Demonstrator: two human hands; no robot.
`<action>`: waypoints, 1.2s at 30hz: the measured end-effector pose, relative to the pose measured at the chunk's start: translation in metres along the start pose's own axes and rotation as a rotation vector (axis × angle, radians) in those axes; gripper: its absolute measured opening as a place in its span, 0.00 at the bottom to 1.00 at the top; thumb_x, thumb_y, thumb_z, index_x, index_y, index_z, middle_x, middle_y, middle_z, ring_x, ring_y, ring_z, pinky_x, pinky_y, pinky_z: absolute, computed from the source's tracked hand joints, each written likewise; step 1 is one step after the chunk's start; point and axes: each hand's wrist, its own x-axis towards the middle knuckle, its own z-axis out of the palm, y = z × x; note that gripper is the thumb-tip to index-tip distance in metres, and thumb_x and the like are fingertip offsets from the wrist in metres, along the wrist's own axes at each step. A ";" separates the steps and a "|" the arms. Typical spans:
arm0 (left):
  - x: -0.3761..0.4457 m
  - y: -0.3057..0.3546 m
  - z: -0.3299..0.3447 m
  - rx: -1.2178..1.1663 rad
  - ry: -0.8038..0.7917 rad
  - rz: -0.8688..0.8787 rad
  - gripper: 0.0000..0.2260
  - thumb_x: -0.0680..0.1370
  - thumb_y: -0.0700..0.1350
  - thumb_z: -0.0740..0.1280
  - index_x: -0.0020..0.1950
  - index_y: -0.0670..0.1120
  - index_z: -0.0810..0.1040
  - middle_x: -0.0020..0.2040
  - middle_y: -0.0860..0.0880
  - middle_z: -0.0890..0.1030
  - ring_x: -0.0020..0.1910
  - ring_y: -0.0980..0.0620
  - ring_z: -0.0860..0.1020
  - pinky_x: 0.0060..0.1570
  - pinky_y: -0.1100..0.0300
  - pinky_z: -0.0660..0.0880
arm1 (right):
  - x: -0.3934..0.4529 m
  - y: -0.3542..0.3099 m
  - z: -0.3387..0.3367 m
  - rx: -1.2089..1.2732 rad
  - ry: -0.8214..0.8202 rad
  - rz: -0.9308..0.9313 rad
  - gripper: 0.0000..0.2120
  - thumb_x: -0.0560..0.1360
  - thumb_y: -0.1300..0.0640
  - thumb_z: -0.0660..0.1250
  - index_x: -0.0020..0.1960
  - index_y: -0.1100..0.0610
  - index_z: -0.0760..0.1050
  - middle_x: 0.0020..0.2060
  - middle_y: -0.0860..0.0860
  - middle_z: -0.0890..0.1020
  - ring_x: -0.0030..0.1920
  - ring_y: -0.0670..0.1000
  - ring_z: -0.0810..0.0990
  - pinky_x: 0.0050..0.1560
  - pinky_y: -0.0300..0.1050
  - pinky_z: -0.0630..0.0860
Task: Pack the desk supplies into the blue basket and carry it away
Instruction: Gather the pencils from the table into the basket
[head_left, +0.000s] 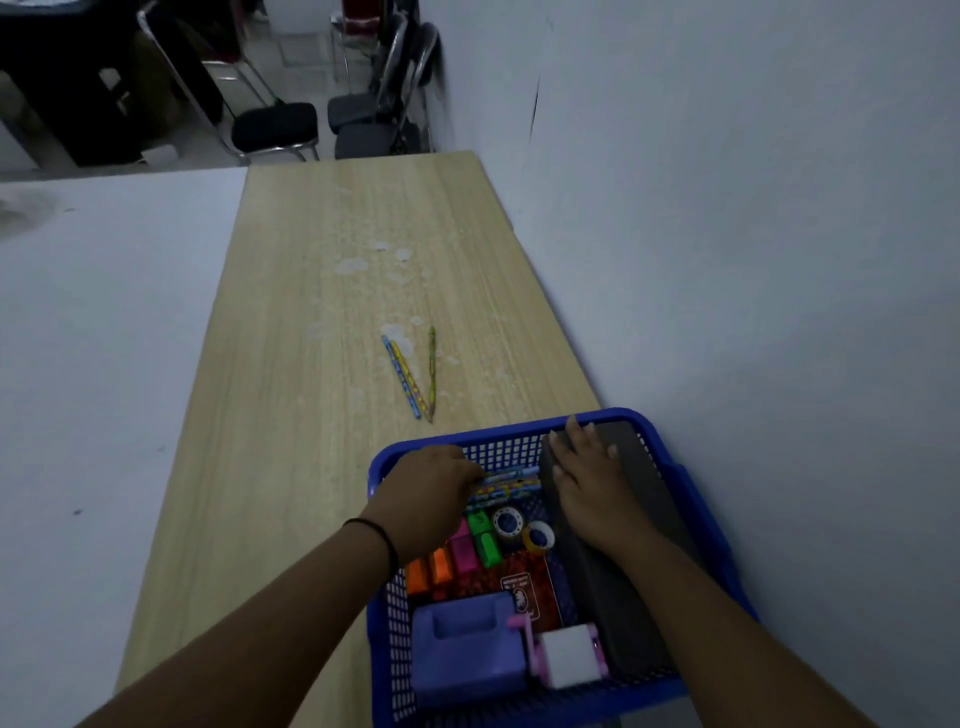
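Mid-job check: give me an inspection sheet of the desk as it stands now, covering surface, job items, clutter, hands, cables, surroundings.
Surface: wooden desk with pale blotchy stains near the middle.
Job's things: blue basket at the near right end, holding a dark book, highlighters, two tape rolls, a purple block and a pink-and-white item; three loose pencils lie on the desk beyond it.
Clutter: nothing seen.
Hands: left hand grips a pencil bundle inside the basket; right hand rests flat on the book.
Cables: nothing seen.
Surroundings: white wall right, white surface left, chairs beyond.
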 end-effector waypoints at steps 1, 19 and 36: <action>0.001 0.003 0.004 0.016 -0.036 -0.007 0.14 0.81 0.44 0.58 0.65 0.47 0.75 0.59 0.47 0.77 0.57 0.48 0.75 0.59 0.53 0.72 | 0.000 0.002 -0.002 0.014 -0.018 -0.007 0.23 0.82 0.56 0.50 0.76 0.53 0.53 0.77 0.51 0.44 0.76 0.50 0.39 0.73 0.48 0.34; 0.009 0.005 0.055 0.034 -0.109 -0.090 0.15 0.79 0.46 0.61 0.66 0.50 0.73 0.61 0.48 0.74 0.59 0.49 0.73 0.59 0.55 0.74 | -0.002 0.005 -0.008 -0.045 -0.106 -0.047 0.25 0.82 0.55 0.48 0.77 0.53 0.46 0.76 0.51 0.38 0.76 0.52 0.36 0.72 0.49 0.33; 0.005 -0.015 0.049 0.190 0.011 -0.161 0.14 0.76 0.51 0.65 0.59 0.48 0.74 0.56 0.48 0.75 0.57 0.47 0.73 0.57 0.53 0.67 | -0.005 0.001 -0.009 -0.054 -0.113 -0.034 0.24 0.82 0.55 0.48 0.77 0.53 0.47 0.76 0.51 0.38 0.76 0.51 0.36 0.72 0.48 0.33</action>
